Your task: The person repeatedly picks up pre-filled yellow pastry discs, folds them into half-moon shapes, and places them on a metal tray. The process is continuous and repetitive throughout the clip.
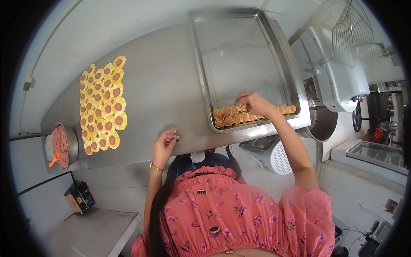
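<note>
My right hand [255,104] reaches into a large metal tray [204,92], fingers closed around a small open-topped dumpling at the row's edge; the hand partly hides it. Filled dumplings [227,112], yellow wrappers gathered around pink meat, stand packed in rows along the tray's near side. Over the table's front edge hovers my left hand [164,145], its fingers loosely curved and apart, with nothing seen in them. To its left, round yellow wrappers [101,133] lie flat in overlapping rows, each topped with a ball of pink meat filling [108,126].
A metal bowl of pink filling [61,143] with an orange spoon [54,159] stands at the steel table's [162,94] left end. Right of the tray is a white mixer [334,68] with a wire guard and a steel bowl [323,124]. A white stool [278,158] stands below the table edge.
</note>
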`<move>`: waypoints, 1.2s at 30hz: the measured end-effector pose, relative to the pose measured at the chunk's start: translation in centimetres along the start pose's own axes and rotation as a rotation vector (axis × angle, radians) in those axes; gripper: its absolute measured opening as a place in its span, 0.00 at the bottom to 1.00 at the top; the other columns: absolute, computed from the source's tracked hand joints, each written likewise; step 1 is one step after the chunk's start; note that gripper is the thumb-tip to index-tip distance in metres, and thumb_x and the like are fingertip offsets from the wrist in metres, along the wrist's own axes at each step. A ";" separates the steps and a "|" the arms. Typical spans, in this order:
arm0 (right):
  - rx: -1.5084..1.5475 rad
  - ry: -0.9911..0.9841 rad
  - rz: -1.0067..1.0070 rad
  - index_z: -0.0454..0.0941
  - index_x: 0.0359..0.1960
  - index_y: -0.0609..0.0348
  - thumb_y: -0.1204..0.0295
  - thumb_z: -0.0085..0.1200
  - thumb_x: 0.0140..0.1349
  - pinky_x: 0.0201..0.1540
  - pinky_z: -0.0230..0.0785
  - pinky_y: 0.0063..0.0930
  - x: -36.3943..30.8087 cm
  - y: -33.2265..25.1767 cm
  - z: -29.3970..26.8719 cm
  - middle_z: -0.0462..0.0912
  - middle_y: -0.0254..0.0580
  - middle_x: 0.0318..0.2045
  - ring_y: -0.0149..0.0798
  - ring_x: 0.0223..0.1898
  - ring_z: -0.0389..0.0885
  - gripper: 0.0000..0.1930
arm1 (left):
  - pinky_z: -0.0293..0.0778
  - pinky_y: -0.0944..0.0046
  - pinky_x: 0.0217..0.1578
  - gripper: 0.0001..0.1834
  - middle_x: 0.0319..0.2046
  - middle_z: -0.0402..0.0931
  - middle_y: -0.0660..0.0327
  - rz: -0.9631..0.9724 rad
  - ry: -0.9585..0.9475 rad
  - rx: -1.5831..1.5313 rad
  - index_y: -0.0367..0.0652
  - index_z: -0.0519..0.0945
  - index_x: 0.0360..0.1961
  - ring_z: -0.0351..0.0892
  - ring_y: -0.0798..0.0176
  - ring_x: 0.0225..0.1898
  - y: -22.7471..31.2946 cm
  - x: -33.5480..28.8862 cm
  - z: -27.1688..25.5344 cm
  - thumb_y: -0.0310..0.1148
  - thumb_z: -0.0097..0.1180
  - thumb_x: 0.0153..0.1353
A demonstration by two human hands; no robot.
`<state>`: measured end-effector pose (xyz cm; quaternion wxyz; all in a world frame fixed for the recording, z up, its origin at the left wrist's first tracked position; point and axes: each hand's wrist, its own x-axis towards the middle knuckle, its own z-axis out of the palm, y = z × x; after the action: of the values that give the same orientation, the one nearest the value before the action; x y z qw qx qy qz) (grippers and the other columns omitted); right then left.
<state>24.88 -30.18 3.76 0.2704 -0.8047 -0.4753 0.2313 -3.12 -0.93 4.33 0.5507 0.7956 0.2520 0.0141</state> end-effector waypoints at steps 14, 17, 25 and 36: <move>0.059 -0.031 -0.002 0.81 0.33 0.64 0.86 0.50 0.43 0.37 0.74 0.33 -0.1 -0.1 -0.2 0.81 0.45 0.33 0.48 0.34 0.80 0.14 | 0.77 0.70 0.38 0.15 0.33 0.82 0.60 -0.001 -0.044 -0.019 0.38 0.77 0.46 0.81 0.71 0.35 -0.5 -0.4 0.6 0.20 0.59 0.56; 0.003 0.005 -0.074 0.80 0.33 0.64 0.85 0.51 0.43 0.37 0.74 0.33 0.1 0.1 -0.2 0.81 0.46 0.32 0.48 0.33 0.80 0.14 | 0.77 0.70 0.37 0.16 0.33 0.82 0.60 -0.001 -0.051 0.026 0.39 0.77 0.46 0.81 0.71 0.35 -0.6 -0.5 0.4 0.20 0.59 0.56; 0.009 -0.068 -0.005 0.79 0.46 0.60 0.90 0.47 0.41 0.37 0.73 0.36 -0.3 -1.0 -0.1 0.81 0.49 0.43 0.52 0.35 0.79 0.26 | 0.76 0.71 0.35 0.16 0.33 0.82 0.60 -0.009 -0.079 0.021 0.39 0.77 0.47 0.81 0.71 0.34 -0.9 -0.6 0.6 0.21 0.59 0.56; 0.141 0.016 0.019 0.80 0.48 0.57 0.87 0.48 0.44 0.37 0.72 0.39 -1.3 0.0 0.2 0.80 0.50 0.38 0.50 0.33 0.80 0.26 | 0.76 0.71 0.36 0.15 0.33 0.82 0.59 -0.004 -0.108 0.026 0.39 0.77 0.47 0.81 0.71 0.35 -1.8 -0.7 0.3 0.21 0.58 0.57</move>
<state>24.19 -31.32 3.80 0.3282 -0.7897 -0.4481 0.2604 -4.30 -0.96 2.84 0.5532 0.8018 0.2235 -0.0332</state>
